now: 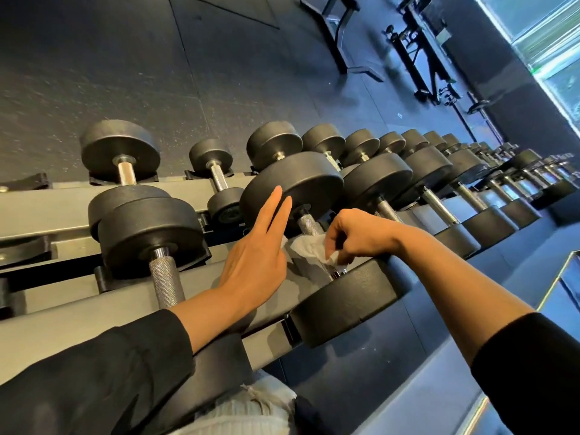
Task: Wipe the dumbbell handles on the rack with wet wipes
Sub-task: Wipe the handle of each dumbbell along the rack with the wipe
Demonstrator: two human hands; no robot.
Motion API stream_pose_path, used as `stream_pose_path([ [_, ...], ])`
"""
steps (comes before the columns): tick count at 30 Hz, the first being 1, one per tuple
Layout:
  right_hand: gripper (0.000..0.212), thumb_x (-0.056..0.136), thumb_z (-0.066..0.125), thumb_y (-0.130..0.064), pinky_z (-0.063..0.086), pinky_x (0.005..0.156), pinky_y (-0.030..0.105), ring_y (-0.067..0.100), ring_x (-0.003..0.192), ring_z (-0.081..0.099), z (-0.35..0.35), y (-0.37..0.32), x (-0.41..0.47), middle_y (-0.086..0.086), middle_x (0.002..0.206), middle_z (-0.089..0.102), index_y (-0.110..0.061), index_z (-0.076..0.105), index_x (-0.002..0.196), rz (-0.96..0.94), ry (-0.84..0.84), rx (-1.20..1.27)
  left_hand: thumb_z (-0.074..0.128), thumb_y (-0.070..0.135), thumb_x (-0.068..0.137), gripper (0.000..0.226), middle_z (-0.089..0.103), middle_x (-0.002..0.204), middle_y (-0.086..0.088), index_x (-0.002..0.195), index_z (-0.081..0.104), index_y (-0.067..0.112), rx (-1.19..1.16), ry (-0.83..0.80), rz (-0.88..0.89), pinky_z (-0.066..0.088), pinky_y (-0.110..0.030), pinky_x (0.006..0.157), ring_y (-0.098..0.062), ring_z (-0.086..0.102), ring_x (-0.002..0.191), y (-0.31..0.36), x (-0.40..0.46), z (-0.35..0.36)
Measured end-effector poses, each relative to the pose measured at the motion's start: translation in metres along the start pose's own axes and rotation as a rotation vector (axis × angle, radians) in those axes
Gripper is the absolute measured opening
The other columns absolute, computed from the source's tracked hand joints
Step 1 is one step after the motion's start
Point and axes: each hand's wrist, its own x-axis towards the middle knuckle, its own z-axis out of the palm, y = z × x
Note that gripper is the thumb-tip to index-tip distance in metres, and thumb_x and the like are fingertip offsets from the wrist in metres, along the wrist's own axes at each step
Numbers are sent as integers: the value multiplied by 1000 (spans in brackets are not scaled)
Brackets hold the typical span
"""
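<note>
A large black dumbbell lies on the grey rack in the middle of the view. A crumpled white wet wipe is wrapped over its knurled steel handle. My right hand pinches the wipe against the handle from the right. My left hand lies flat with straight fingers against the left side of the wipe, its fingertips touching the far weight head. The near head of this dumbbell sits under my right wrist.
Another dumbbell with a bare knurled handle lies to the left. Several more dumbbells run off to the right along the rack. Behind is dark rubber floor, with black gym frames and a bright window at the top right.
</note>
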Motion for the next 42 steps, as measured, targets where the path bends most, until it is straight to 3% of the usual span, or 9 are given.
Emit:
stream_pose_path([
  [6, 32, 79, 71, -10, 47, 74, 18, 6, 88, 49, -3, 11, 13, -7, 101, 50, -22, 62, 108, -256, 159, -91, 52, 3, 90, 70, 0, 160, 8, 150, 19, 18, 84, 46, -18, 35, -16, 53, -9, 43, 59, 8, 11, 1],
  [10, 14, 81, 70, -7, 55, 70, 22, 12, 84, 59, -9, 26, 20, -6, 94, 56, -18, 68, 89, -347, 44, -18, 54, 1, 88, 73, 2, 160, 7, 151, 19, 18, 163, 97, -16, 42, -20, 51, -8, 46, 58, 22, 22, 6],
  [14, 12, 81, 69, -5, 48, 69, 11, -3, 70, 58, -16, 50, 20, -9, 81, 64, -10, 71, 91, -468, -146, -61, 54, 1, 88, 77, 1, 159, 12, 151, 15, 23, 193, 174, -96, 53, -30, 65, -18, 58, 79, 42, 30, 23],
  [20, 18, 80, 70, -7, 48, 70, 17, 10, 75, 58, -14, 80, 50, 0, 94, 65, -13, 68, 96, -588, 406, 57, 53, 4, 90, 74, 0, 159, 8, 152, 16, 21, 256, 241, -210, 36, -15, 82, -11, 36, 113, 65, 43, 44],
  [23, 30, 80, 67, -7, 48, 80, 28, 17, 89, 59, -1, 77, 59, 1, 106, 63, -15, 65, 109, -686, 424, 38, 53, 6, 92, 72, 3, 159, 8, 152, 16, 21, 299, 230, -247, 32, -12, 88, -3, 29, 121, 70, 48, 42],
  [27, 23, 81, 63, -4, 46, 78, 32, 22, 91, 56, 9, 73, 59, 5, 100, 61, -10, 66, 103, -737, 432, 33, 52, 6, 92, 72, 2, 160, 8, 152, 15, 22, 335, 190, -315, 5, 13, 85, 17, 5, 124, 76, 51, 41],
  [30, 11, 81, 69, -9, 45, 70, 23, 17, 81, 56, 7, 79, 52, 3, 88, 62, -7, 67, 92, -777, 239, 68, 51, 10, 95, 70, 2, 159, 12, 152, 14, 26, 337, 209, -355, -3, 7, 93, 12, -2, 129, 83, 51, 41],
  [34, 12, 80, 71, -8, 54, 78, 28, 17, 84, 61, -4, 88, 42, 9, 92, 66, -5, 70, 92, -795, 23, 109, 50, 11, 96, 65, 6, 158, 14, 150, 17, 27, 336, 239, -406, 10, -15, 106, 0, 7, 142, 92, 47, 41],
  [42, 13, 74, 76, -11, 56, 67, 29, 11, 62, 60, -45, 105, 69, 1, 77, 64, -14, 64, 80, -700, 235, -11, 49, 12, 96, 64, 9, 158, 13, 151, 20, 27, 395, 242, -498, 10, -16, 106, -2, 9, 143, 111, 47, 42],
])
